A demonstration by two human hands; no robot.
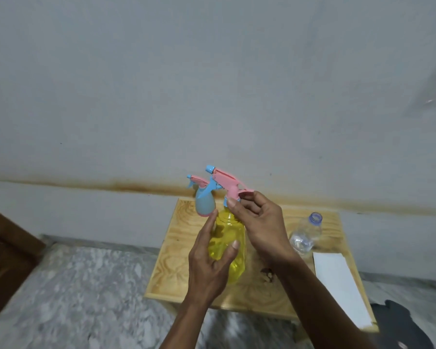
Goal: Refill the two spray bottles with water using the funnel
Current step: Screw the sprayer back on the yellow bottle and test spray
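A yellow see-through spray bottle [233, 245] stands over the wooden table [171, 268], and my left hand [209, 263] is wrapped around its body. My right hand [259, 222] pinches the base of its pink and blue spray head [223, 182] at the bottle's neck. Behind it at the table's far left corner stands a smaller blue spray bottle [204, 201] with a pink trigger head. A clear plastic water bottle [306, 235] with an open purple neck stands to the right. No funnel is visible.
A white sheet of paper [337, 283] lies along the table's right edge. A grey wall with a brown stain line rises behind the table. Marbled floor lies to the left, a dark wooden door frame [0, 248] at far left, a dark object [408, 326] at bottom right.
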